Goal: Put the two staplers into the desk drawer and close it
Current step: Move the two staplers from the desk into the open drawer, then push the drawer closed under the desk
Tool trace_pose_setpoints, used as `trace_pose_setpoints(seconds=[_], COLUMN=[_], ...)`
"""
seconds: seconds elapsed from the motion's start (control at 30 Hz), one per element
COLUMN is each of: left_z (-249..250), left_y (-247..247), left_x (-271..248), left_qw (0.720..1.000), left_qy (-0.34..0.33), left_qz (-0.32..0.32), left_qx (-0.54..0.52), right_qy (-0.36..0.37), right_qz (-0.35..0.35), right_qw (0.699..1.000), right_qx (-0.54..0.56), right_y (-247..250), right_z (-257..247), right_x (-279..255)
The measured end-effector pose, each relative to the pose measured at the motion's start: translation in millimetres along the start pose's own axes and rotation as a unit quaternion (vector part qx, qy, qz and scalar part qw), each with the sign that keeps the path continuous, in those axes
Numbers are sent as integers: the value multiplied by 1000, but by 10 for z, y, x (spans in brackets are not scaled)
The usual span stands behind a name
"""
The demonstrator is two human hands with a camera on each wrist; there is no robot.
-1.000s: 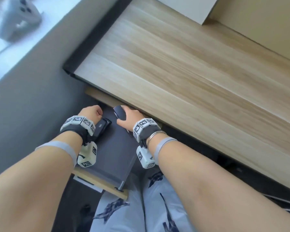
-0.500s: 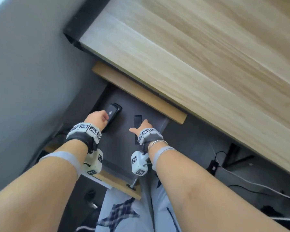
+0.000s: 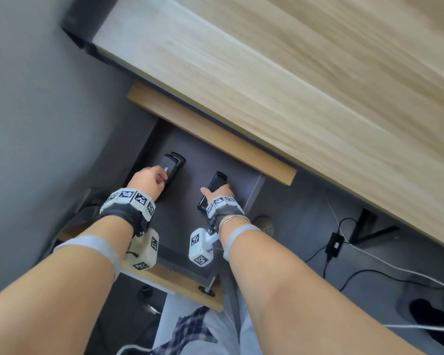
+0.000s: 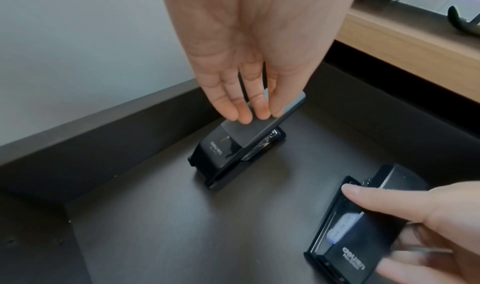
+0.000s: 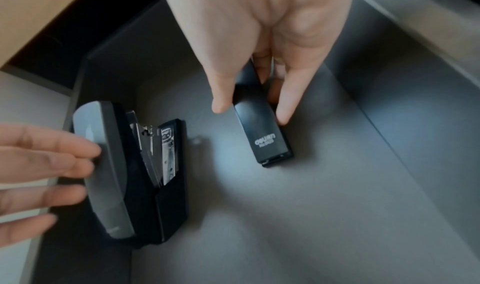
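Observation:
The dark desk drawer (image 3: 181, 213) is pulled out. On its floor at the left is a grey-topped black stapler (image 3: 173, 162) (image 4: 223, 151) (image 5: 109, 165), its lever raised off the base. My left hand (image 3: 162, 176) (image 4: 249, 114) lays nearly straight fingers on that grey top. To its right lies a slimmer all-black stapler (image 3: 215, 183) (image 5: 267, 141) (image 4: 345, 241) on the drawer floor. My right hand (image 3: 217, 192) (image 5: 252, 113) pinches it by its sides between thumb and fingers.
The light wooden desk top (image 3: 292, 85) overhangs the drawer's back. The drawer's wooden front panel (image 3: 174, 278) with a metal knob (image 3: 207, 288) is near my lap. A grey wall (image 3: 36, 124) stands at the left. Cables and a power adapter (image 3: 335, 243) lie on the floor at the right.
Both hands have come down from the desk edge into the drawer with the staplers, which now sit on its floor. My left fingers have straightened on the grey top.

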State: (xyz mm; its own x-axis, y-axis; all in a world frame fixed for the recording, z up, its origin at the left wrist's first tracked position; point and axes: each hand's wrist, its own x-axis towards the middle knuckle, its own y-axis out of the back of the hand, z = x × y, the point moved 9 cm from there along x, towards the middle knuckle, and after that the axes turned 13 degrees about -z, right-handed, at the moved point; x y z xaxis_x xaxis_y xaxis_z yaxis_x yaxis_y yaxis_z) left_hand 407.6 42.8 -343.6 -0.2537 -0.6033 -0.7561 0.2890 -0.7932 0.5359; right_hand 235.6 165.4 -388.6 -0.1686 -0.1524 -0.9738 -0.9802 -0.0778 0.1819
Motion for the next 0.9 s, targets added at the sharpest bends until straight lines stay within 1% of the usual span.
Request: trace_pose_setpoints(seconds=[0.17,0.27,0.33,0.47,0.57,0.63,0.7,0.8,0.9], left_z=[-17,-67,-86,-113,-185,-271,-380,-605,-804], left_y=[-43,-86,-84,-63,-45,-48,-52,-89,-196], left_x=[-17,-98,-176,-396,-593,-735,-890,-1120,-1341], left_qw=[1000,1000,999,999,997,995,993,985,975], left_qy=[1,16,24,47,73,92,117,166,210], left_qz=[-2,-21,-23,-22,-18,-19,-18,-27,-49], left_qx=[-1,1,1,-3,5,14,24,33,49], right_qy=[-18,-22,-9,65,121,162,210,290,349], right_qz=[-14,-10,-12,-4,24,36,42,49,80], right_qw=[1000,999,998,984,956,938,924,910,890], right_qx=[12,-20,-59,-167,-265,-305,-315,-293,-284], right_y=[21,108,172,280,343,371,402,477,649], right_z=[18,-6,-57,-284,-536,-688,-826,-1016,-1188], right_x=[-12,-118,-214,-526,-852,-1089,-1313,-1633,-1902])
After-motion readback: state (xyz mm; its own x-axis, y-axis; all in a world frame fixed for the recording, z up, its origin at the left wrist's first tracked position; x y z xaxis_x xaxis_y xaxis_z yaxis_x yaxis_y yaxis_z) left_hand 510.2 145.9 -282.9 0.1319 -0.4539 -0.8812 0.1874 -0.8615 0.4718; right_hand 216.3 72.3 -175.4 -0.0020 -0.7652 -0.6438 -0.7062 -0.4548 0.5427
